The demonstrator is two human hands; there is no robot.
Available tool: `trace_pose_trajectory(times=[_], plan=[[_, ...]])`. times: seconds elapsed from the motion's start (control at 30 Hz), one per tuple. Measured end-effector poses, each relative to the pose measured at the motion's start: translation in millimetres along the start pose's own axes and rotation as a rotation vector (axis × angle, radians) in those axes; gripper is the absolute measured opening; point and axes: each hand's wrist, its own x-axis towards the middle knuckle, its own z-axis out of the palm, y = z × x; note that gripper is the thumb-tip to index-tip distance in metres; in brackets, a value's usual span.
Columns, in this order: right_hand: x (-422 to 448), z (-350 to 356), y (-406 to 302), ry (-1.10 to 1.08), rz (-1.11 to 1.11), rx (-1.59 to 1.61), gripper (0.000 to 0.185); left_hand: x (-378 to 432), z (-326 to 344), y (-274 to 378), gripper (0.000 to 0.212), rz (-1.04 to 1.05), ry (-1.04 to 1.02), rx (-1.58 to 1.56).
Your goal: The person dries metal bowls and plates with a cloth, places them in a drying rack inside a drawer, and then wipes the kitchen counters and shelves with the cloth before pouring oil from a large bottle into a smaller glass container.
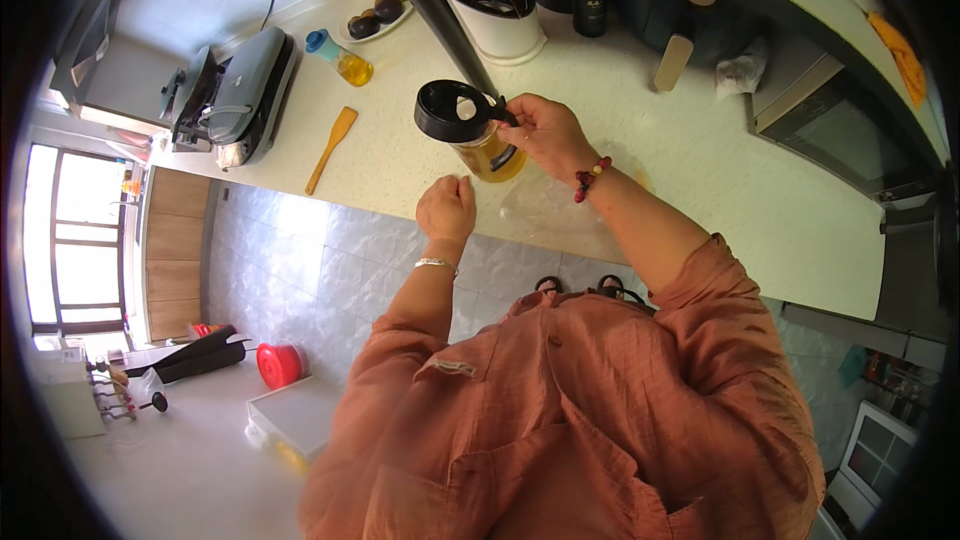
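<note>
My right hand [547, 135] grips the black handle of a glass jug [450, 114] with a black plastic rim and some yellow liquid inside. The jug is over the light speckled countertop [405, 142]; whether its base touches cannot be told. My left hand [447, 208] is curled at the counter's front edge, just below the jug, and no object shows in it. A wooden spatula [331, 150] lies to the left. Farther back stands a glass oil bottle [341, 58] with a blue top. Clear plastic film [555, 199] lies beside the jug, under my right forearm.
A grey electric grill [251, 94] stands at the left. Behind are a plate [401, 15] of fruit and a white utensil holder [499, 34]. A dark metal post [442, 15] rises behind the jug. An appliance with a glass door [832, 127] is at right.
</note>
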Motion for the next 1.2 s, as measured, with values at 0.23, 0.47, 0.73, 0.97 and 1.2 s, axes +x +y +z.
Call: trace_pose_trajectory(times=[0.23, 0.47, 0.73, 0.97, 1.2], plan=[[3, 1, 11, -0.011, -0.016, 0.026, 0.02, 1, 0, -1, 0.027, 0.012, -0.034, 0.044], [2, 3, 24, -0.012, -0.019, 0.021, 0.018, 1, -2, 2, 0.026, 0.027, -0.029, 0.047], [-2, 2, 22, 0.007, 0.009, -0.015, 0.015, 1, 1, -1, 0.029, 0.025, -0.024, 0.05], [0, 2, 24, -0.005, 0.015, 0.064, 0.015, 1, 1, 1, 0.027, 0.016, -0.022, 0.058], [4, 2, 35, -0.041, 0.001, 0.13, 0.014, 1, 2, 1, 0.027, 0.025, -0.01, 0.069]])
